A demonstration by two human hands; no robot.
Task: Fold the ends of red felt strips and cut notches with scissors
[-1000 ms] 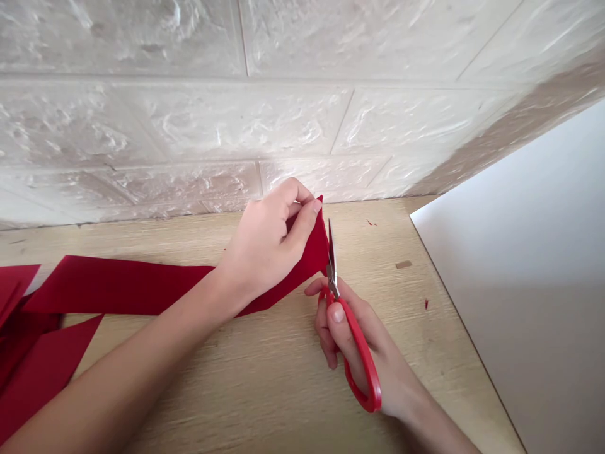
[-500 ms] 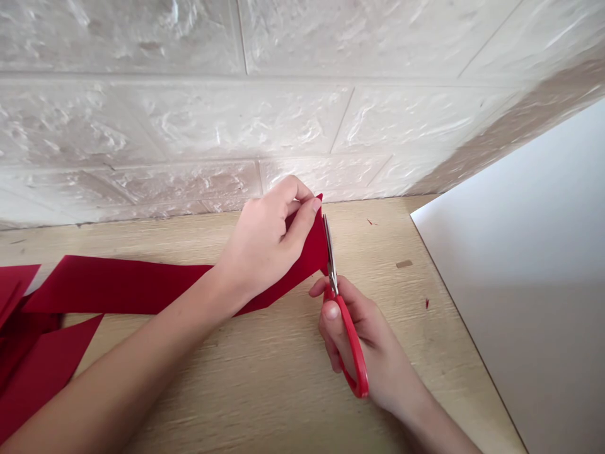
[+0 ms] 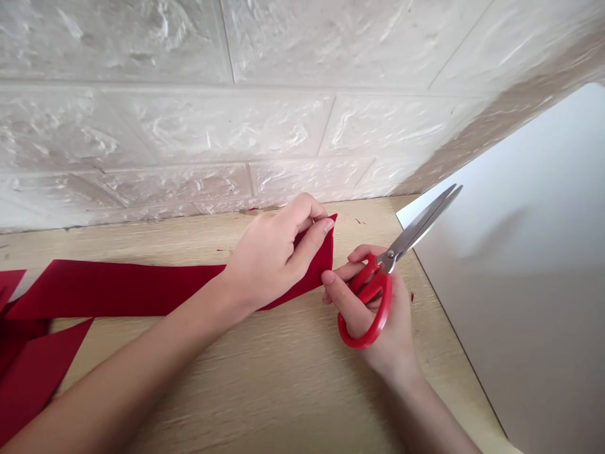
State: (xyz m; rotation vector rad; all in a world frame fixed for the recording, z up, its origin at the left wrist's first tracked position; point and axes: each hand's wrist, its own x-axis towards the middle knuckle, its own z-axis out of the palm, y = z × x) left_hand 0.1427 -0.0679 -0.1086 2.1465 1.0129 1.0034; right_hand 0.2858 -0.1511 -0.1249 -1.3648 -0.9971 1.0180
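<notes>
A long dark red ribbon (image 3: 137, 289) runs across the wooden surface, its right end lifted. My left hand (image 3: 283, 252) pinches the upper corner of that end between thumb and forefinger. Red-handled scissors (image 3: 378, 277) hang on the thumb and fingers of my right hand (image 3: 387, 328), their blades nearly closed and pointing up and right, away from the ribbon. The right thumb and fingertips are at the ribbon's lower corner, seemingly touching it.
More red ribbon pieces (image 3: 42, 366) lie at the left. A white board (image 3: 529, 271) slants along the right side. Behind stands a white brick-patterned wall (image 3: 203, 126). Small red scraps (image 3: 412, 297) dot the wooden surface (image 3: 265, 378).
The scissors have come off the ribbon's edge and swung up to the right in my right hand. That hand's fingertips have moved to the lower corner. My left hand keeps its pinch.
</notes>
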